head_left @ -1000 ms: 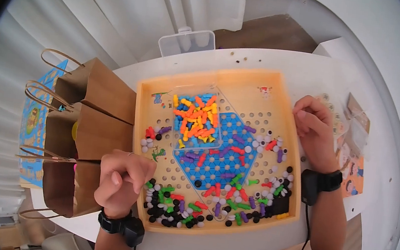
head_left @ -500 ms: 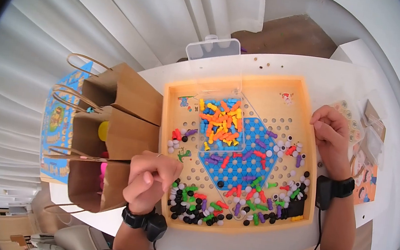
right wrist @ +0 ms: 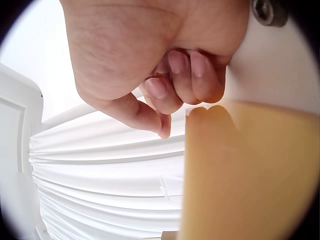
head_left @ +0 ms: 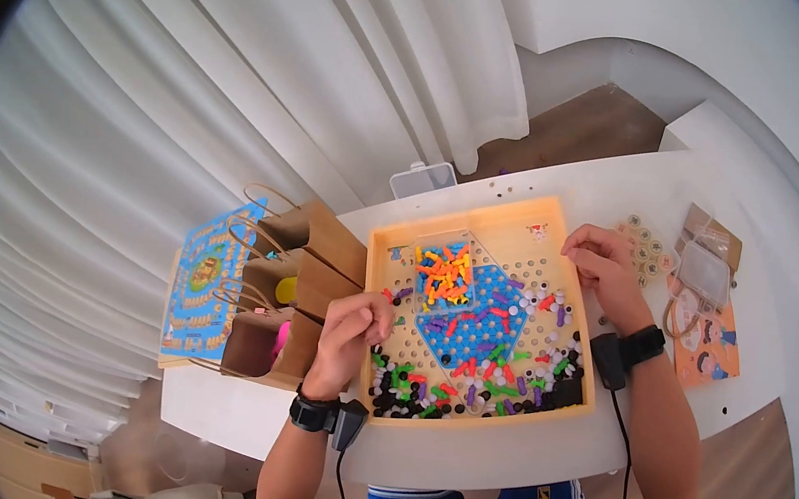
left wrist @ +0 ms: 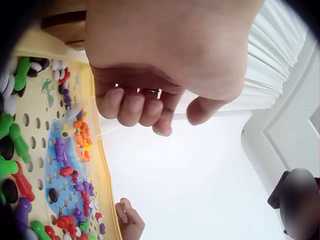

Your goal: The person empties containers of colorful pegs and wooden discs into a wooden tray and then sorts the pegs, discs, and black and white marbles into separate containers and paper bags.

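A wooden-rimmed game board (head_left: 469, 220) lies on the white table, scattered with red, green and purple pegs and black and white pieces. Part of its surface carries a blue pattern (head_left: 449, 335). On its far left part stands a clear box of orange, yellow and blue pegs (head_left: 444, 274). My left hand (head_left: 346, 335) is over the board's left rim, fingers loosely curled and holding nothing; the left wrist view shows the thumb apart from them. At the right rim is my right hand (head_left: 608, 275), its bent fingers right at the wood in the right wrist view, with nothing held.
Brown paper bags (head_left: 334, 251) stand left of the board, beside a blue printed box (head_left: 206, 275). On the right lie round printed discs (head_left: 644, 249), a clear case (head_left: 704, 275) and an orange printed sheet (head_left: 711, 336). An upright clear lid (head_left: 424, 180) is at the far edge.
The head view has tilted and drawn back, so the board looks smaller and farther off. Both hands stay by its left and right rims, holding nothing throughout.
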Demonstrator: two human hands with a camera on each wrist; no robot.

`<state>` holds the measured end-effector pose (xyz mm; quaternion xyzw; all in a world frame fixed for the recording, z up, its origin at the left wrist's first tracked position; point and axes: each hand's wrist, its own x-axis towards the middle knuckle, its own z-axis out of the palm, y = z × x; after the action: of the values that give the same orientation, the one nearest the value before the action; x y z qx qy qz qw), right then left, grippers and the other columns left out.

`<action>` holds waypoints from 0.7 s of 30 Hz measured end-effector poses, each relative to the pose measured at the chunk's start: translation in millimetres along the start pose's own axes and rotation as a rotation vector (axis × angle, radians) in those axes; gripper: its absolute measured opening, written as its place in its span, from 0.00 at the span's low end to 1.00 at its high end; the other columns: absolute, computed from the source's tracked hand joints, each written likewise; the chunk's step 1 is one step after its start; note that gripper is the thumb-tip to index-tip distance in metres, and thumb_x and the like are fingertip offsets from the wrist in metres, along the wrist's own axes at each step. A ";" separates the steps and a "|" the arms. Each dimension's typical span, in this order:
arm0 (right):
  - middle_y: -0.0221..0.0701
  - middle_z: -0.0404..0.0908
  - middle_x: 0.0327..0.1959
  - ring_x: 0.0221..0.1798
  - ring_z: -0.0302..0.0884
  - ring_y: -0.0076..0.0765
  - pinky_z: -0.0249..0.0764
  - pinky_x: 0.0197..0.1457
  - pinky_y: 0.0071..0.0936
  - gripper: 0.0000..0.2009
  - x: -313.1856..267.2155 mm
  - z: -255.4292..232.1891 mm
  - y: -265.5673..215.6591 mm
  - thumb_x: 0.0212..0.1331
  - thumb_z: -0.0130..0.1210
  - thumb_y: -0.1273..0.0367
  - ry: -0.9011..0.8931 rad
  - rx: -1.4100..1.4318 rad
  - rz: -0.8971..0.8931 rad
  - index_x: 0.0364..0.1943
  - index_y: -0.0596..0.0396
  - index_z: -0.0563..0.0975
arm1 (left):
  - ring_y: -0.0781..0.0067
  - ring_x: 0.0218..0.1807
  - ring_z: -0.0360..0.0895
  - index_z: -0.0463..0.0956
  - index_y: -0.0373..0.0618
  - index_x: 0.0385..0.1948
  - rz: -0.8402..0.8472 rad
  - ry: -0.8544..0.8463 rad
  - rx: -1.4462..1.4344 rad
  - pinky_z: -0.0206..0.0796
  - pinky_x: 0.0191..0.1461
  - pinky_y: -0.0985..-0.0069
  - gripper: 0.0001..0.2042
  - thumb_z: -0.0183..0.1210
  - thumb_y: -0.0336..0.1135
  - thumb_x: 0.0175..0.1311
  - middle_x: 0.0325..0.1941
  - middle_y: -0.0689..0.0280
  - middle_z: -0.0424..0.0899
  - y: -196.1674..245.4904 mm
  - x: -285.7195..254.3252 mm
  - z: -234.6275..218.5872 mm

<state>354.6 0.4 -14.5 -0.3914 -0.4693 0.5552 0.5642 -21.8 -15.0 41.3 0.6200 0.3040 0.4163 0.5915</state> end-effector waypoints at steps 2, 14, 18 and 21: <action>0.18 0.74 0.27 0.26 0.60 0.10 0.53 0.29 0.15 0.03 -1.0 0.0 0.0 0.65 0.56 0.72 0.002 0.007 -0.004 0.36 0.56 0.80 | 0.77 0.27 0.64 0.73 0.37 0.28 -0.110 0.129 0.326 0.56 0.34 0.78 0.11 0.55 0.34 0.70 0.24 0.68 0.70 18.0 -2.7 9.7; 0.18 0.74 0.28 0.27 0.61 0.10 0.53 0.28 0.15 0.03 3.1 -2.4 8.5 0.65 0.55 0.73 0.003 -0.040 -0.032 0.36 0.55 0.80 | 0.54 0.55 0.79 0.80 0.45 0.44 0.064 -0.300 1.447 0.67 0.60 0.60 0.14 0.70 0.30 0.55 0.46 0.60 0.85 27.5 -32.1 23.3; 0.18 0.75 0.28 0.28 0.64 0.11 0.58 0.30 0.15 0.03 1.8 -0.7 7.6 0.64 0.56 0.72 0.022 -0.065 -0.018 0.35 0.55 0.81 | 0.52 0.54 0.80 0.79 0.46 0.47 -0.012 -0.417 1.429 0.68 0.60 0.59 0.16 0.70 0.29 0.56 0.47 0.59 0.85 23.9 -33.4 38.0; 0.18 0.76 0.27 0.30 0.67 0.13 0.61 0.32 0.16 0.04 1.7 -2.3 8.8 0.64 0.58 0.71 0.026 -0.089 -0.023 0.35 0.55 0.82 | 0.50 0.52 0.81 0.78 0.45 0.46 -0.038 -0.409 1.448 0.71 0.57 0.57 0.15 0.68 0.28 0.57 0.46 0.58 0.85 18.5 -32.3 44.3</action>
<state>354.5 2.9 -23.4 -0.4178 -0.4906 0.5221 0.5587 -0.3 -66.6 56.5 0.9136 0.3966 -0.0216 0.0876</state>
